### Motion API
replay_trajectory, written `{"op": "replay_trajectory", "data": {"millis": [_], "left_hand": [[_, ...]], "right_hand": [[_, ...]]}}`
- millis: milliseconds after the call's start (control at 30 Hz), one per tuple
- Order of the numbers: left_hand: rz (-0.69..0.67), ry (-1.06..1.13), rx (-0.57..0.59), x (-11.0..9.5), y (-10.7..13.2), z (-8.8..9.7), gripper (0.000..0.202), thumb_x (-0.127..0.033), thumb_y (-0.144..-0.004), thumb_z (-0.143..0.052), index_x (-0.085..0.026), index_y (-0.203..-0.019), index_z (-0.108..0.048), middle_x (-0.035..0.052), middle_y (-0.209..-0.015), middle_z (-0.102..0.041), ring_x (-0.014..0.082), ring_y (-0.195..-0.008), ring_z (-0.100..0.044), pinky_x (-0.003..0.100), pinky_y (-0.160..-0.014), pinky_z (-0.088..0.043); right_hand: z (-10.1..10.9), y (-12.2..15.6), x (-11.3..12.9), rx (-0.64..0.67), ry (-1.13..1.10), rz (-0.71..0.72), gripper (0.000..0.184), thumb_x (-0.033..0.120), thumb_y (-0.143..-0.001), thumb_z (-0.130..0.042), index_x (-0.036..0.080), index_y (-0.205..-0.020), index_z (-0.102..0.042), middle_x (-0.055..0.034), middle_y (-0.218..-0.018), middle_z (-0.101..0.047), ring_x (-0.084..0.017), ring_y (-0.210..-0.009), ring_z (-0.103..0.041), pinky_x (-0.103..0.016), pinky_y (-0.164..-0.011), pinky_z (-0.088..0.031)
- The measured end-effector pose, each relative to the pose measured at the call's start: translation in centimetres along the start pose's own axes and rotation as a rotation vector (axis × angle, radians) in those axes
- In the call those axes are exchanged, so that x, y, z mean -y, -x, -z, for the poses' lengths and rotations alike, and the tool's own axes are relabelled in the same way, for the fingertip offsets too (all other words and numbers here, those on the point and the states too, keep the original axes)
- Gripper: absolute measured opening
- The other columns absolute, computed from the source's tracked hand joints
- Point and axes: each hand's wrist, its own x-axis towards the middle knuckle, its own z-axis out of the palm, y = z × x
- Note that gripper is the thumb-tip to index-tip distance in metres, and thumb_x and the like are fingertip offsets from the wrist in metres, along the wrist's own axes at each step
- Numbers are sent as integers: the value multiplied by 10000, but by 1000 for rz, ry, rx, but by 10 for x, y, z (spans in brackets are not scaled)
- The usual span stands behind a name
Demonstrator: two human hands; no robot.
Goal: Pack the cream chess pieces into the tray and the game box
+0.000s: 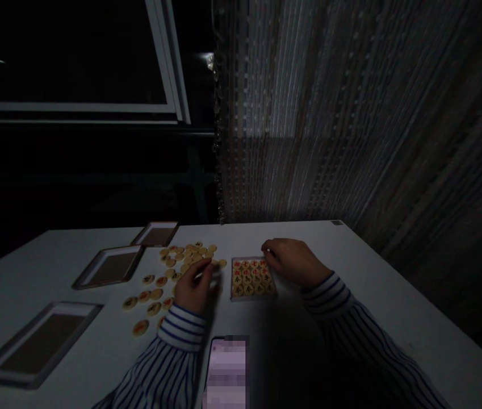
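Note:
A small square box (231, 279) lies in front of me, filled with rows of round Chinese chess pieces (248, 280) marked in red and black. My right hand (294, 262) is at its far right corner, fingers curled together. Whether a piece is between the fingertips cannot be seen. Among the loose Chinese chess pieces (154, 308) left of the box is my left hand (193, 288), its thumb and forefinger drawn together. Anything in that pinch is too dark to make out. Some loose pieces show characters, others a plain face.
Three shallow framed trays stand at the left: a near tray (6, 372), a middle tray (89, 272) and a far tray (143, 228). A lit phone (227, 369) lies at the white table's (309, 363) near side. A string curtain (292, 113) hangs behind.

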Motion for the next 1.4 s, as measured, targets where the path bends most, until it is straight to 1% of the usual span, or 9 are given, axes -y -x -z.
{"op": "replay_trajectory", "data": {"millis": [100,300,567,633,767,933,1067,1233,1400], "left_hand": [[1,18,-17,-3,-2,3,313,-381,-714,-525,-150,-892,-640,87,-921,-668,205,-882,-614,338,-782,-495],[-29,37,-4,-10,-6,14,329,-394,-702,-536,-143,-888,-641,89,-919,-669,208,-887,-610,346,-801,-487],[-46,-59,-4,-5,-26,52,408,-488,-666,-546,-144,-862,-643,82,-876,-676,217,-849,-615,354,-818,-462],[-29,-92,38,-3,-31,62,419,-503,-653,-551,-140,-842,-640,82,-850,-677,217,-808,-622,350,-784,-475],[-34,-110,-50,1,-39,79,420,-535,-650,-528,-150,-781,-633,58,-747,-674,198,-697,-624,321,-701,-495],[-59,-156,-110,12,-48,101,391,-513,-654,-524,-152,-760,-630,37,-629,-651,185,-612,-614,298,-617,-501],[-38,-190,-143,28,-54,114,379,-507,-657,-519,-156,-754,-624,43,-676,-671,176,-588,-612,281,-578,-499],[-46,-300,-213,47,-56,128,407,-535,-684,-463,-176,-773,-631,42,-692,-674,189,-628,-618,272,-572,-479],[-79,-395,-192,50,-56,140,405,-518,-708,-437,-177,-787,-641,55,-736,-682,207,-666,-618,296,-621,-472]], "right_hand": [[2,1,1,5,4,-6,299,275,-868,-313,189,-1001,-566,-69,-978,-630,-175,-909,-562,-266,-742,-361],[7,3,3,-46,-15,14,286,255,-860,-321,202,-985,-573,-58,-963,-635,-179,-911,-566,-266,-727,-368],[9,3,11,-7,-34,-6,298,268,-867,-322,182,-978,-585,-75,-951,-638,-180,-915,-560,-259,-750,-356],[8,3,12,-18,-30,5,301,276,-870,-315,186,-954,-590,-70,-930,-641,-176,-898,-564,-255,-741,-355],[7,2,13,-42,-31,18,312,284,-878,-299,191,-957,-587,-67,-922,-640,-168,-892,-564,-251,-748,-351],[3,0,16,-57,-62,-4,301,292,-873,-314,193,-959,-586,-61,-910,-639,-167,-883,-562,-252,-757,-348],[-3,-3,18,-77,-77,9,294,284,-870,-311,192,-888,-590,-55,-850,-638,-161,-821,-566,-251,-724,-355],[-7,-5,23,-104,-100,41,288,273,-865,-310,193,-869,-587,-48,-826,-628,-163,-794,-563,-261,-705,-376],[-9,-5,28,-152,-157,62,295,289,-868,-309,199,-899,-589,-47,-843,-623,-169,-802,-558,-286,-734,-396]]}}
